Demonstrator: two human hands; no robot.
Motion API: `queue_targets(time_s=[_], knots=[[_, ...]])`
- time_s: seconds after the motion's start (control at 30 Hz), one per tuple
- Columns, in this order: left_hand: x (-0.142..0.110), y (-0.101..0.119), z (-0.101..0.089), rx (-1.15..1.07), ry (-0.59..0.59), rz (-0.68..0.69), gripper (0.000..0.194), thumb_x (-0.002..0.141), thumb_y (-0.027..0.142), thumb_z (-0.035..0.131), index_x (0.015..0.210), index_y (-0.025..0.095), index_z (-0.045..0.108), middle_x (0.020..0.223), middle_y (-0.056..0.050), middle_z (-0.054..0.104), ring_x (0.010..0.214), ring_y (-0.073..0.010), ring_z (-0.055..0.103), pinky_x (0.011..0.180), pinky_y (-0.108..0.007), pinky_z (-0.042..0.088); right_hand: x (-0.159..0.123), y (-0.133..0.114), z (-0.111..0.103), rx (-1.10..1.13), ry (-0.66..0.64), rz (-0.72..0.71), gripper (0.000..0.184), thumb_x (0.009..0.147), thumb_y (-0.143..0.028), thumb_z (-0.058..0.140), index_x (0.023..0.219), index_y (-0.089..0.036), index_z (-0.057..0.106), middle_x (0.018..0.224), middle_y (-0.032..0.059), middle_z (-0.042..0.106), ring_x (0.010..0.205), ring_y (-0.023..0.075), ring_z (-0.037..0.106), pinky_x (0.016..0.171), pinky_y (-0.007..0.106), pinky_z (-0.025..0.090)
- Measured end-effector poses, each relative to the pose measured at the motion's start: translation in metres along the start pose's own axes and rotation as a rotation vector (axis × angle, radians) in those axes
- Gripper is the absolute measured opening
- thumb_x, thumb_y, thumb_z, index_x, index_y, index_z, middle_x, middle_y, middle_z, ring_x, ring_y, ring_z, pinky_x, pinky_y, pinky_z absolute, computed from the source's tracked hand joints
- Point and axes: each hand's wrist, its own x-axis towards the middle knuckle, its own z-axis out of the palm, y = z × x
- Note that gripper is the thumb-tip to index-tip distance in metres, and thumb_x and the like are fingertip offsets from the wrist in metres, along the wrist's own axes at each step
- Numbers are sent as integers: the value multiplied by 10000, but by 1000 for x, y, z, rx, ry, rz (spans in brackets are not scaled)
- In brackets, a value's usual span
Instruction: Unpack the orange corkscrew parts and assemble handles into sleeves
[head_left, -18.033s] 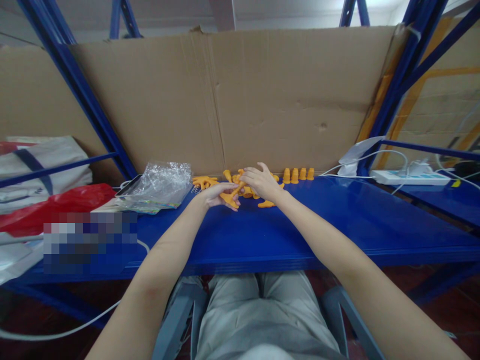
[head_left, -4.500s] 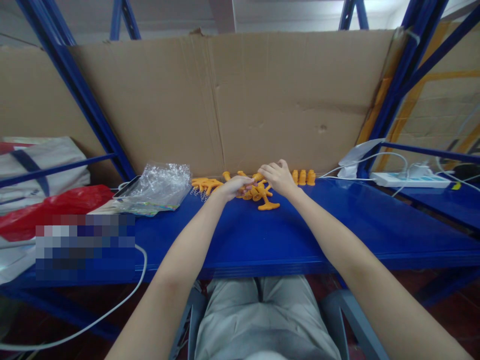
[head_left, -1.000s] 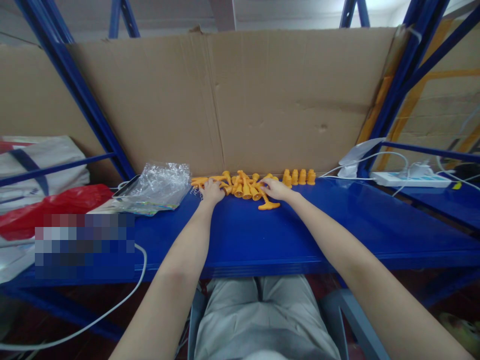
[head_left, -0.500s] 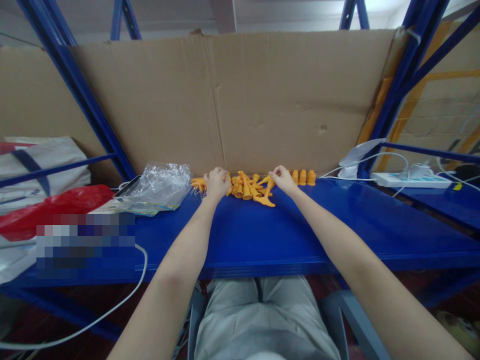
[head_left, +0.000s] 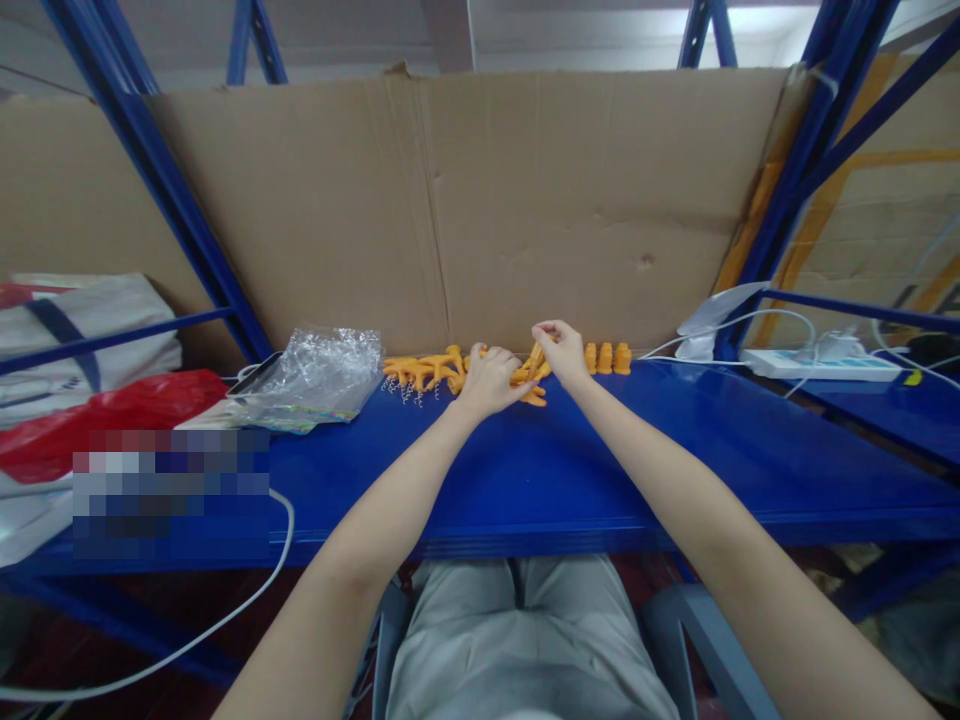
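My left hand (head_left: 491, 382) lies over the middle of a row of orange plastic parts, its thumb stretched out to the right, apart from the fingers. The parts beneath it are mostly hidden. Just right of it, my right hand (head_left: 566, 352) pinches a slim orange plastic piece (head_left: 536, 356) between thumb and fingers. Left of my left hand lie several orange corkscrews (head_left: 420, 370), their metal spirals pointing towards me. Several orange bell-shaped parts (head_left: 604, 358) stand upright in a line beyond my right hand.
The blue shelf (head_left: 570, 480) is backed by a tall cardboard sheet (head_left: 570, 200). A clear plastic bag (head_left: 319, 370) and a red bag (head_left: 150, 405) lie to the left. On the right are a white power strip (head_left: 821, 365) and cables, beside blue uprights (head_left: 795, 200).
My left hand has moved right, from the corkscrews to the middle of the orange parts, uncovering more metal spirals. My right hand stays near its place, its orange piece now tilted upward.
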Motion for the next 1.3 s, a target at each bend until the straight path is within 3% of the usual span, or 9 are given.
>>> queue_targets(time_s=[0.2,0.43,0.63,0.77,0.93,1.1,1.3], knots=[[0,6,5,7,-7,-8,142,816,296,613,890,203,690,981,-79,744,1024,-277,634,1071,-509,291,2,6,3,73,65,-39,142,797,-362,596,771,-225,629,848,29,691,909,193,664,891,357,508],[3,10,30,-252,-1,-128,229,827,236,590,1046,197,644,908,-42,755,920,-221,692,974,-406,422,4,-3,-1,80,77,-33,119,771,-303,578,767,-202,642,867,42,705,901,198,652,900,369,494],[3,11,18,-146,120,-173,306,882,145,466,1156,205,588,1158,-77,718,1115,-239,629,1050,-453,334,5,-12,-7,131,73,6,155,784,-336,577,768,-199,648,831,28,692,834,179,634,828,337,511],[2,1,3,19,130,-86,306,925,133,415,1166,188,595,1203,-118,692,1147,-255,584,1049,-461,297,3,-18,-9,172,-51,90,158,778,-339,596,757,-194,654,727,4,643,654,142,575,633,282,505],[-1,-20,5,131,50,-9,225,952,193,427,1068,192,621,1119,-122,699,1073,-279,578,998,-476,312,-2,-16,-11,132,-290,160,183,765,-358,668,721,-180,653,619,-18,597,521,106,504,506,240,457],[-3,-33,6,169,13,27,203,932,166,441,982,194,636,1045,-113,688,1057,-278,570,969,-457,330,-2,-9,-14,-35,-518,44,243,794,-393,681,782,-154,722,723,33,707,632,140,608,593,252,490],[-1,-32,3,183,-96,43,218,939,199,423,929,174,640,1000,-126,682,1056,-280,563,918,-422,362,-3,-18,-21,-398,-661,-134,271,876,-362,632,1033,-174,749,1037,91,763,928,216,687,806,317,505]])
